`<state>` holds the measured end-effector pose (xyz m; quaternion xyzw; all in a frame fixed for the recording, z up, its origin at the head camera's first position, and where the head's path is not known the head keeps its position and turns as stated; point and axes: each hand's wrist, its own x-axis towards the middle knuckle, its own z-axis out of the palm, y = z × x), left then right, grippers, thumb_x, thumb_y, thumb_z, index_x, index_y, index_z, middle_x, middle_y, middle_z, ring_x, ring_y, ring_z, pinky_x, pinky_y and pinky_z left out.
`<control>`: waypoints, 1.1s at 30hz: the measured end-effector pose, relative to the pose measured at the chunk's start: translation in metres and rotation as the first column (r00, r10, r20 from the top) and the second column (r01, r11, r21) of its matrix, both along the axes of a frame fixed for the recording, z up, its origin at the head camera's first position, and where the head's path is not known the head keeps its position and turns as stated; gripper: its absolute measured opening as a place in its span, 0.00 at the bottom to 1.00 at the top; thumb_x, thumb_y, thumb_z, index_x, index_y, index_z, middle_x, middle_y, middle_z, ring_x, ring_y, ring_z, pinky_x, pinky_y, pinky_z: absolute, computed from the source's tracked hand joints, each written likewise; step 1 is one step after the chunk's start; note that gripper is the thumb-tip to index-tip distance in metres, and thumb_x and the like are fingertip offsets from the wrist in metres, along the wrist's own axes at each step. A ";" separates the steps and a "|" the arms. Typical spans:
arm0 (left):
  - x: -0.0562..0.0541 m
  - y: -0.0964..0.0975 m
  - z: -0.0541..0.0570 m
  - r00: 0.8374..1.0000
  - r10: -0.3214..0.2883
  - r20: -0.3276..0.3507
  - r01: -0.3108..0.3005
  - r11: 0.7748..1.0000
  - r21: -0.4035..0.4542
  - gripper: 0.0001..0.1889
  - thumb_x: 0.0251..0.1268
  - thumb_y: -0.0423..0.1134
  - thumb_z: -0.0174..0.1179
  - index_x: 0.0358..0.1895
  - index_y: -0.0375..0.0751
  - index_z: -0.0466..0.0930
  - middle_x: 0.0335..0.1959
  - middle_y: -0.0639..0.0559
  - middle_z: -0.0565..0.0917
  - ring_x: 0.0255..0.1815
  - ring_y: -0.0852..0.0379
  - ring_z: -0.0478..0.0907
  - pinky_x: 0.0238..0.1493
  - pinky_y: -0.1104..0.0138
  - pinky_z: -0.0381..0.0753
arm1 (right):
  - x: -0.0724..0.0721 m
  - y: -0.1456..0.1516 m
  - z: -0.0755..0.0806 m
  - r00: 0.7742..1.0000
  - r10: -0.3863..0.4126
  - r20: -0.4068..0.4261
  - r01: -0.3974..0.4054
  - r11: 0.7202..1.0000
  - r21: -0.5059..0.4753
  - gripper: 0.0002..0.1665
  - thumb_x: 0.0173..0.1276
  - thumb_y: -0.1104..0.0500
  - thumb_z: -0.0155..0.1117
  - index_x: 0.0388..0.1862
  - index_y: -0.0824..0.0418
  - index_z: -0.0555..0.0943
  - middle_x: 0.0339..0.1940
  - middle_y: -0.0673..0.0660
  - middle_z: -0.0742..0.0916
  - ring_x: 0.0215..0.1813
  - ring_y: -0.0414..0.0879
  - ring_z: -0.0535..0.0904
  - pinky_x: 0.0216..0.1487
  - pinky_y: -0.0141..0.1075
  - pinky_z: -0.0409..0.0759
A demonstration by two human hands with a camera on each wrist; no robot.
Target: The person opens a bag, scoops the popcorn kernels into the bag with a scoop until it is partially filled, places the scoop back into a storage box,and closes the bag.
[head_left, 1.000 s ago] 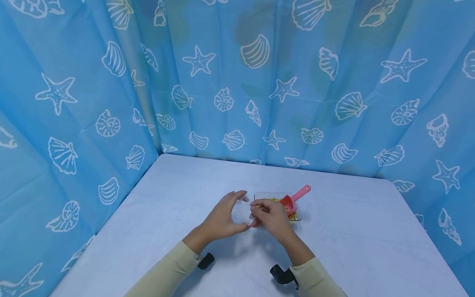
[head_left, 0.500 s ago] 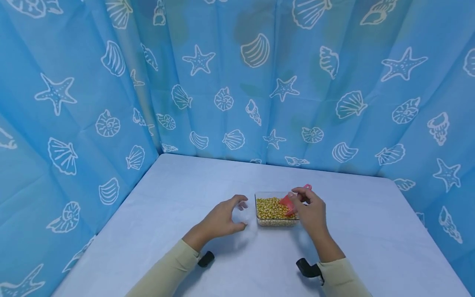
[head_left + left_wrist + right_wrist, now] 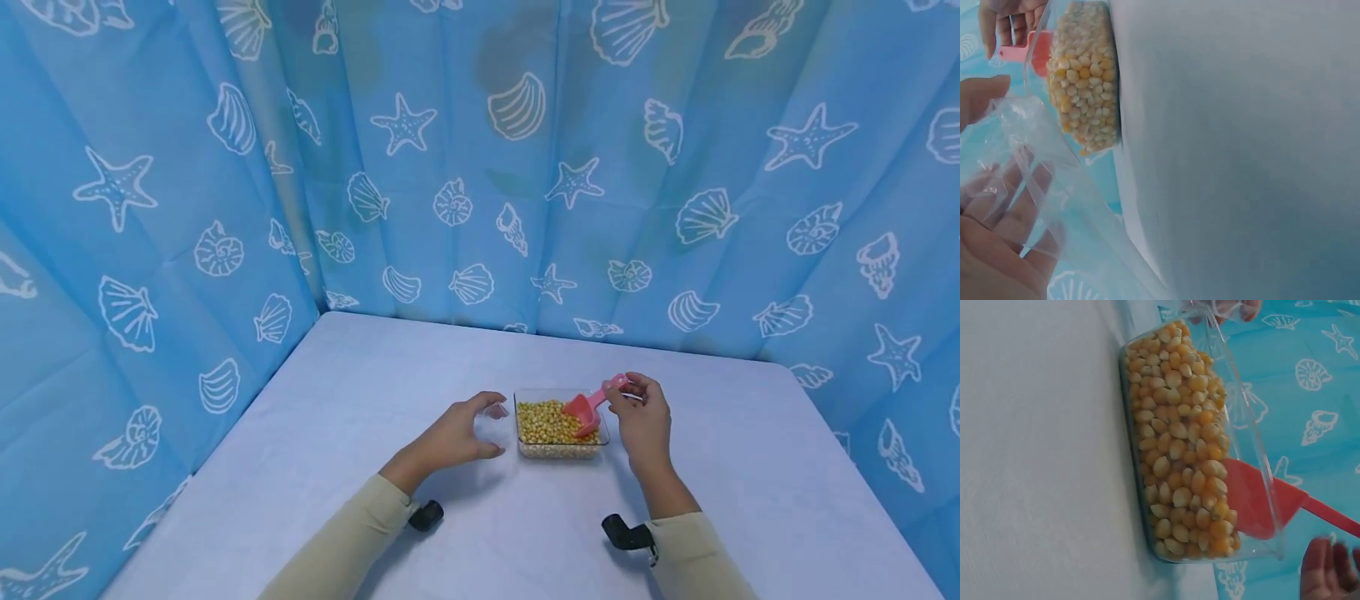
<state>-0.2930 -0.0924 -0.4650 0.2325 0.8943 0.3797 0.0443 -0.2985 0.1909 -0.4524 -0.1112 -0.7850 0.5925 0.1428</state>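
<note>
A clear rectangular container (image 3: 558, 451) full of corn kernels (image 3: 546, 421) stands on the table. A pink scoop (image 3: 583, 414) leans in its right side, bowl among the kernels, handle slanting up over the rim. My right hand (image 3: 645, 417) is at the handle's end with fingers bent loosely; in the left wrist view the handle's tip shows bare beside the fingers. Left of the container, my left hand (image 3: 453, 437) holds a clear plastic bag (image 3: 1029, 119), thumb and fingers spread apart in a C. The film drapes over the fingers and hangs down.
A white cloth covers the table (image 3: 720, 467). Blue curtains (image 3: 450, 150) with white shells and starfish rise along its back and left side. Black wrist mounts (image 3: 626, 533) jut from both sleeves.
My right hand has left the bag at my left hand and moved right to the scoop's handle, uncovering the container. The left hand has stayed nearly in place with the bag.
</note>
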 end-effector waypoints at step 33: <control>-0.011 0.000 0.001 0.995 -0.099 -0.021 0.100 0.994 0.047 0.38 0.50 0.34 0.74 0.67 0.45 0.66 0.55 0.49 0.79 0.56 0.56 0.74 0.59 0.53 0.72 | -0.016 0.001 -0.014 0.976 -0.142 -0.162 0.106 0.971 -0.213 0.18 0.72 0.56 0.61 0.57 0.61 0.75 0.46 0.57 0.78 0.44 0.46 0.83 0.38 0.31 0.82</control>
